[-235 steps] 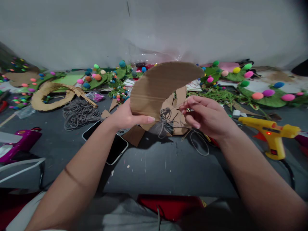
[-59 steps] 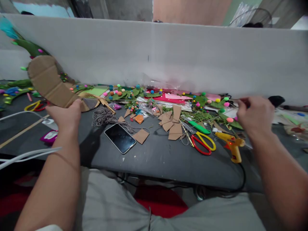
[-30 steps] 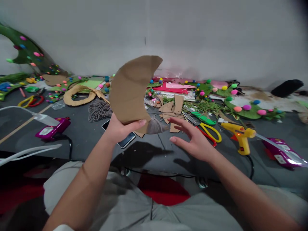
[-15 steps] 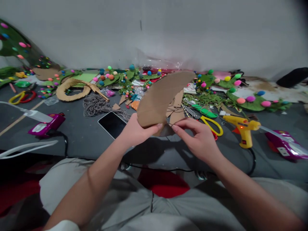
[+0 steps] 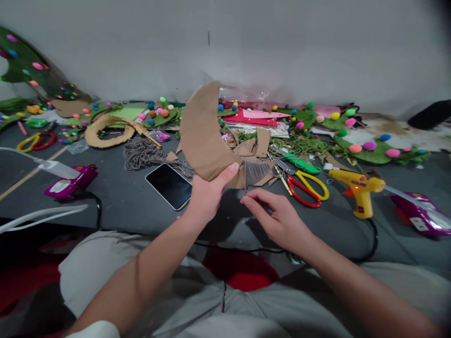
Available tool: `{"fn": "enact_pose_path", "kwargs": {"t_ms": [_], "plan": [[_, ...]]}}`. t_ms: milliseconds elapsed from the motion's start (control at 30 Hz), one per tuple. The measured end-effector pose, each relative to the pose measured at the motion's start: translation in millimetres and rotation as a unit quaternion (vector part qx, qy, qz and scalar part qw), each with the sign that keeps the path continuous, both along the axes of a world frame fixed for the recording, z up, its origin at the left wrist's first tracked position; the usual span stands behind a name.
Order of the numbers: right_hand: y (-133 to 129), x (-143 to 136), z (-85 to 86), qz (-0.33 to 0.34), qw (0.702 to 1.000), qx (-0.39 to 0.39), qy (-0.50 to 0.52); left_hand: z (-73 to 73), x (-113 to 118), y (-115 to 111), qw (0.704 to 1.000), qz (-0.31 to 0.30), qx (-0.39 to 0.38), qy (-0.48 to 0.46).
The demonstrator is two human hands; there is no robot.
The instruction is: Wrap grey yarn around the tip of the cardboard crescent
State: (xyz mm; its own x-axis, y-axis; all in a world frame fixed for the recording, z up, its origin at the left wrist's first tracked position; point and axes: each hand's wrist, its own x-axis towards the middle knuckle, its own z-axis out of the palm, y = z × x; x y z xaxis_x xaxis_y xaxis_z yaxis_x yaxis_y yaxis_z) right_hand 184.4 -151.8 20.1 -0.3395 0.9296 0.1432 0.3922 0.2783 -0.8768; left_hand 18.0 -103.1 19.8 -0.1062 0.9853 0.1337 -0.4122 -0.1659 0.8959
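A brown cardboard crescent (image 5: 202, 131) is raised above the table, its curved body up and to the left. My left hand (image 5: 211, 192) is closed on its lower part, the thumb flat on the front face. Grey yarn (image 5: 256, 172) is wound in close turns round the crescent's right end. Just below that end, my right hand (image 5: 271, 211) pinches the yarn's strand between thumb and fingertips. Behind my left wrist lies a phone (image 5: 169, 185) with a dark screen. A loose heap of grey yarn (image 5: 141, 155) rests beyond it.
Scissors with red and yellow handles (image 5: 308, 188) lie right of the crescent, near a yellow glue gun (image 5: 357, 185). Cardboard scraps (image 5: 262, 142) sit behind. A straw-coloured ring (image 5: 92, 134) is at left. Purple power adapters (image 5: 68, 180) stand at both sides. Green pieces with pompoms (image 5: 373, 146) line the wall.
The crescent has turned, its upper tip swinging from right to left, so the yarn-wrapped end now shows. My right hand has moved slightly down, still pinching the strand.
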Motion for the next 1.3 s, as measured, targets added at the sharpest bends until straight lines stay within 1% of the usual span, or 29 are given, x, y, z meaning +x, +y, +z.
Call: {"fn": "enact_pose_path", "kwargs": {"t_ms": [67, 133, 300, 367, 433, 467, 533, 600, 700, 767, 833, 933, 1000, 1067, 1133, 1233, 1300], "plan": [[1, -1, -2.7, -0.005, 1.000, -0.001, 0.004, 1.6, 4, -2, 0.999, -0.028, -0.013, -0.041], [3, -1, -4.1, -0.011, 1.000, -0.003, 0.008, 3.6, 5, -3, 0.997, -0.042, -0.026, -0.054], [2, 0, -2.9, -0.005, 1.000, -0.004, 0.017, 4.0, 3, -3, 0.996, -0.059, -0.045, -0.051], [1, 1, 1.0, 0.006, 1.000, 0.004, 0.028, 1.0, 2, -2, 0.997, -0.048, -0.040, -0.039], [0, 3, 7.8, 0.007, 0.999, 0.012, 0.053, -2.8, 0, 0, 0.999, -0.021, -0.030, 0.000], [0, 4, 12.0, -0.001, 0.998, 0.011, 0.069, -4.6, -1, 1, 0.999, -0.008, -0.024, 0.030], [3, 10, 21.0, -0.023, 0.993, -0.009, 0.116, -7.1, -3, 1, 0.994, -0.001, -0.011, 0.107], [9, 16, 28.5, -0.035, 0.981, -0.048, 0.187, -7.9, -4, 0, 0.985, -0.009, 0.009, 0.174], [21, 26, 34.3, -0.032, 0.952, -0.099, 0.289, -6.3, -3, -5, 0.970, -0.049, 0.041, 0.236], [25, 31, 35.9, -0.027, 0.941, -0.120, 0.316, -5.3, 0, -8, 0.962, -0.081, 0.053, 0.257], [24, 32, 37.4, -0.015, 0.942, -0.135, 0.306, -5.3, 1, -9, 0.961, -0.083, 0.045, 0.260], [15, 28, 38.7, 0.022, 0.960, -0.147, 0.236, -7.4, 1, -6, 0.974, -0.045, 0.014, 0.220], [8, 23, 36.3, 0.053, 0.972, -0.149, 0.175, -8.8, -1, -3, 0.987, -0.019, 0.005, 0.162], [2, 16, 30.0, 0.069, 0.978, -0.150, 0.130, -8.9, -2, 0, 0.996, -0.002, -0.006, 0.094], [0, 10, 20.8, 0.071, 0.980, -0.153, 0.106, -7.4, -2, 2, 0.999, -0.008, -0.029, 0.033], [3, 4, 6.7, 0.051, 0.981, -0.154, 0.102, -3.2, -3, 2, 0.996, -0.049, -0.054, -0.044], [6, 4, -0.4, 0.033, 0.982, -0.151, 0.111, -0.4, -4, 2, 0.993, -0.072, -0.060, -0.073]]}}
